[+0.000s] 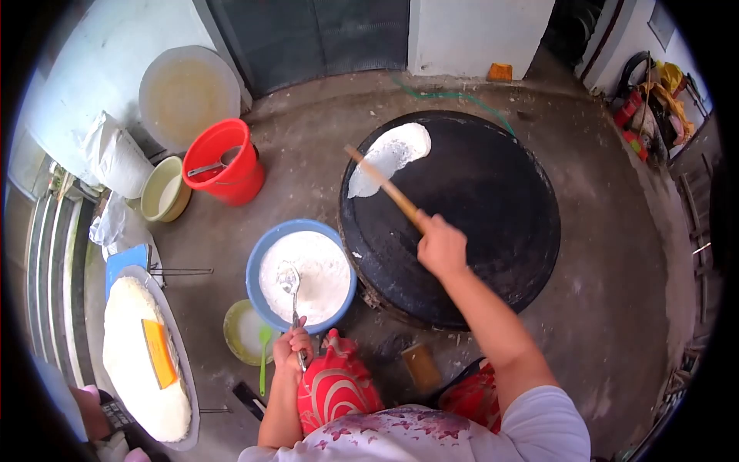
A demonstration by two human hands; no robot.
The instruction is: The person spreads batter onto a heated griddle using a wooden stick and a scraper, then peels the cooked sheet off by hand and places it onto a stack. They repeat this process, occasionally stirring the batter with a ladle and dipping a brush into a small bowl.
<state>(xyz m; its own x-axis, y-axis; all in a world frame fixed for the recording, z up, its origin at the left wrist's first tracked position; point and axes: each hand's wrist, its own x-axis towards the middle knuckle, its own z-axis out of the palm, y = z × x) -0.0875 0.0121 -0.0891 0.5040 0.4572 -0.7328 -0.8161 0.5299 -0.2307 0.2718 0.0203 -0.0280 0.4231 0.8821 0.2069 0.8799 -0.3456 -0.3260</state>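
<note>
My right hand (443, 245) is closed around a wooden stick (396, 195), whose far end reaches over white batter (390, 158) spread at the upper left of a large round black griddle (469, 215). My left hand (292, 346) grips the handle of a metal ladle (289, 279). The ladle's bowl rests at the surface of the white batter inside a blue basin (252, 269), left of the griddle. Below that basin, a small green bowl (231, 339) holds whitish liquid and a green spoon (264, 354).
A red bucket (235, 173) and a yellow-green bowl (181, 202) stand at the upper left. On the left, a tray (188, 400) bears a white layered pile (135, 362) with an orange scraper (159, 353). Another person's arm (91, 412) shows at bottom left. A green hose (462, 95) lies behind the griddle.
</note>
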